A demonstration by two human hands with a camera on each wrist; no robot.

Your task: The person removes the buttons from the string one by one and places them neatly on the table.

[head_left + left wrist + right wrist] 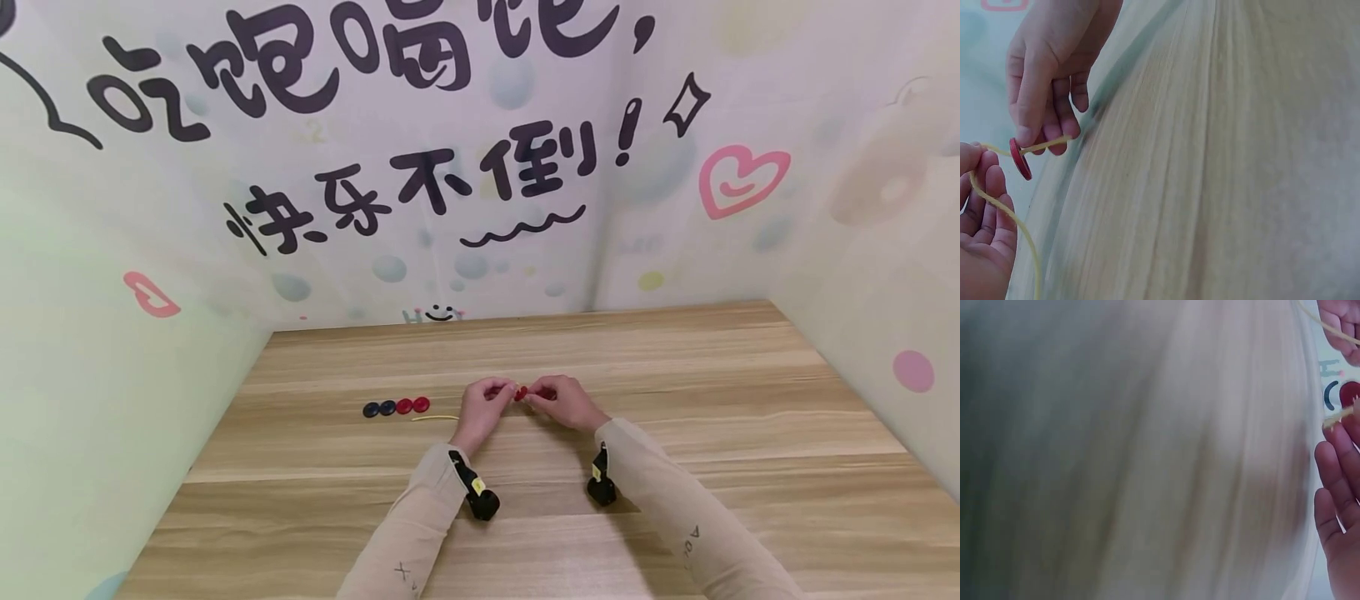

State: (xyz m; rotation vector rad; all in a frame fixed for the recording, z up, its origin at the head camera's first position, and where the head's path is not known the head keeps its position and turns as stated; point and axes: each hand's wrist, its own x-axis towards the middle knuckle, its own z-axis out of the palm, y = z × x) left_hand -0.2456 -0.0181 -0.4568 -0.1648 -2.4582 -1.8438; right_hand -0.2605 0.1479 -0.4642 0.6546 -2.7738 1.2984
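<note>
In the left wrist view, a yellow cord runs through a thin red button, its free end sticking out on the far side. My left hand pinches the cord close to the button between thumb and fingertips. From the other side my right hand holds the button's edge with thumb and fingers, the cord end lying across those fingers. Only part of that hand shows in the right wrist view, with the red button cut off at the frame's edge. The button is tilted on edge, raised above the table.
Left of my hands, two dark blue buttons and two red buttons lie in a row on the wooden table. The cord's tail reaches toward them. A printed backdrop stands behind the table's far edge.
</note>
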